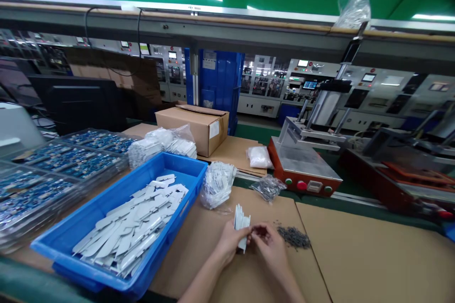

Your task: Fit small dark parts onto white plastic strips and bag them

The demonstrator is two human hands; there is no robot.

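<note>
My left hand [229,241] is closed around a few white plastic pieces [241,221], held upright over the cardboard sheet. Close against their right side is my right hand [268,244], its thumb and fingers pinched together; what they hold, if anything, is too small to make out. A pile of small dark grey parts [294,236] lies just right of my right hand. To the left stands a blue bin [185,208] with many flat white plastic pieces [135,222] heaped inside. Behind my hands sits a clear bag of white pieces [217,183].
Clear trays of blue circuit boards [92,158] sit at the left. An open cardboard box [194,125] and a white bag [259,157] stand behind. A bag of dark parts [269,186] lies before an orange-red press [305,165]; a second press [405,175] is farther right.
</note>
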